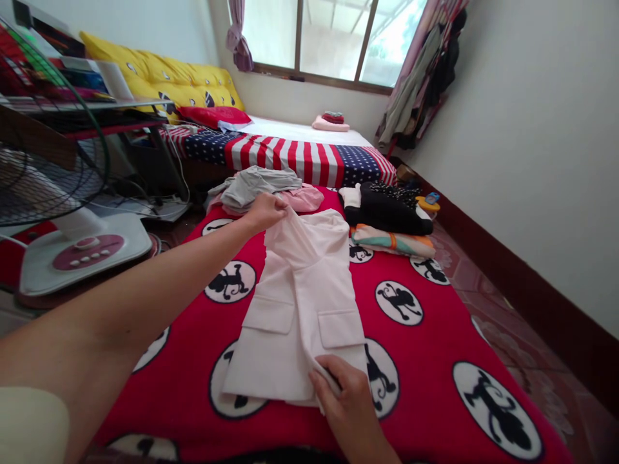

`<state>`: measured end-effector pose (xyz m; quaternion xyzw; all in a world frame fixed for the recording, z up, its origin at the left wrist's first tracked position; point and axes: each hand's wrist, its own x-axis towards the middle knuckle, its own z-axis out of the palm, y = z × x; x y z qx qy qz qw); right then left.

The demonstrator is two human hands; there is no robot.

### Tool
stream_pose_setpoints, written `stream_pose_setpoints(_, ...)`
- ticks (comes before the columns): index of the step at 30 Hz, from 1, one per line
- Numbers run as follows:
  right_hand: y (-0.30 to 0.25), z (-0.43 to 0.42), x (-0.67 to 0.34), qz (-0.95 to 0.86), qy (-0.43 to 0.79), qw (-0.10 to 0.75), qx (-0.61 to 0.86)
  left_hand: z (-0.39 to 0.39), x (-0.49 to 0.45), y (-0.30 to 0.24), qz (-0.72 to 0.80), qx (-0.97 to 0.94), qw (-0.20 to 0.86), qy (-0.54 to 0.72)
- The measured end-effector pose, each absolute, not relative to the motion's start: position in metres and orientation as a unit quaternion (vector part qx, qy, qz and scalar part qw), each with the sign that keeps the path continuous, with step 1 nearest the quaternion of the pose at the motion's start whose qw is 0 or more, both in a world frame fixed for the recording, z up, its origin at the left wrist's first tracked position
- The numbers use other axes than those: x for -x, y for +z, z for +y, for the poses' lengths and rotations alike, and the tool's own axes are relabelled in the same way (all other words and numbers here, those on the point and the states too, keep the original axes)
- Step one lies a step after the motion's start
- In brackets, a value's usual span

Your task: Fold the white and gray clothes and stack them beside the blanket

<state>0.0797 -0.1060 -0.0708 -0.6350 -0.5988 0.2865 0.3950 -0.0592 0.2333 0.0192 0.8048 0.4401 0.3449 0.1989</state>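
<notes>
A white jacket with two flap pockets lies spread on the red blanket, its hem towards me. At its upper left, my left hand pinches the cloth near the collar and lifts it a little. My right hand grips the front edge of the same jacket close to the hem, fingers closed round the fabric. The jacket's sleeves are not visible from here. Just beyond my left hand lies a loose heap of grey and pink clothes.
To the right is a stack of folded clothes, with a black garment above a multicoloured one. A fan and a cluttered desk stand at left. Behind is a bed with a star-and-stripe cover; clothes hang by the window.
</notes>
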Motion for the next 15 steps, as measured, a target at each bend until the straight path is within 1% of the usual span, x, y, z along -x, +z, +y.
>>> stream_pose_setpoints(3,-0.076,-0.102,-0.072,-0.597,0.293,0.401,0.63,0.238,0.062,0.014,0.453,-0.813,0.167,0.325)
stream_pose_setpoints(8,-0.075,-0.098,-0.063,-0.596,0.299,0.403,0.626,0.246,0.058,0.013,0.458,-0.809,0.135,0.344)
stream_pose_setpoints(12,-0.067,-0.101,-0.057,-0.608,0.345,0.381,0.605,0.242,0.058,0.007,0.453,-0.818,0.104,0.338)
stream_pose_setpoints(15,-0.062,-0.105,-0.064,-0.636,0.349,0.378,0.575,0.234,0.064,-0.005,0.468,-0.816,0.116,0.318)
